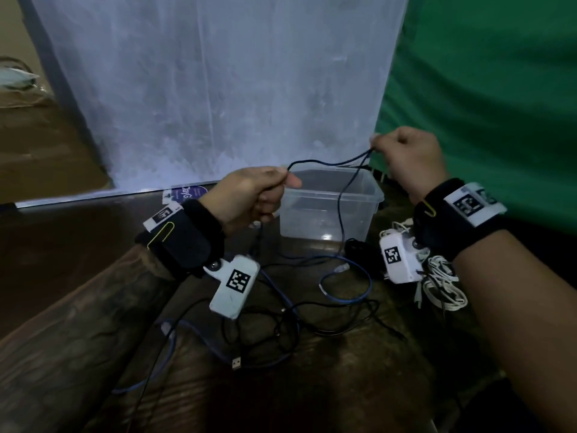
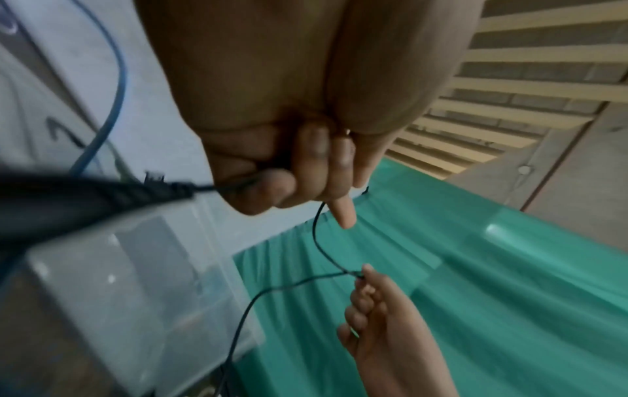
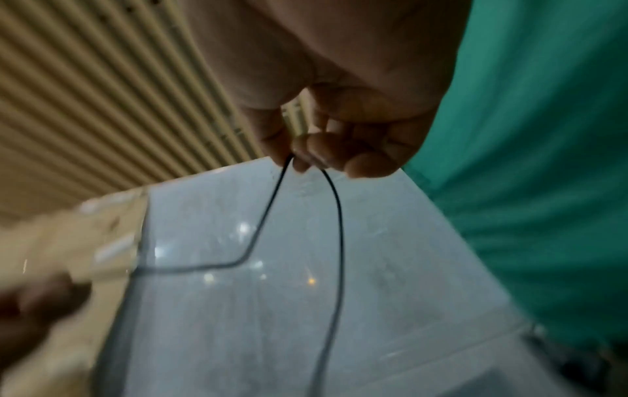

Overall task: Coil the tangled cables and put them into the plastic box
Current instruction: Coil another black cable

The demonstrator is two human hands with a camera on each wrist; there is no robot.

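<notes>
A thin black cable (image 1: 324, 164) stretches between my two hands above the clear plastic box (image 1: 368, 195). My left hand (image 1: 259, 195) grips one part of it in a closed fist, seen also in the left wrist view (image 2: 271, 188). My right hand (image 1: 402, 154) pinches a fold of the same cable (image 3: 268, 215) between thumb and fingertips (image 3: 319, 153), higher and to the right. From the pinch, a strand hangs down in front of the box. Tangled black and blue cables (image 1: 312, 310) lie on the dark wooden table below. The box looks empty.
A bundle of white cables (image 1: 443, 285) lies at the right beside a black bundle (image 1: 359, 251). A USB plug (image 1: 236, 363) lies near the front. A white sheet (image 1: 218, 89) hangs behind the box, a green sheet (image 1: 484, 104) to the right.
</notes>
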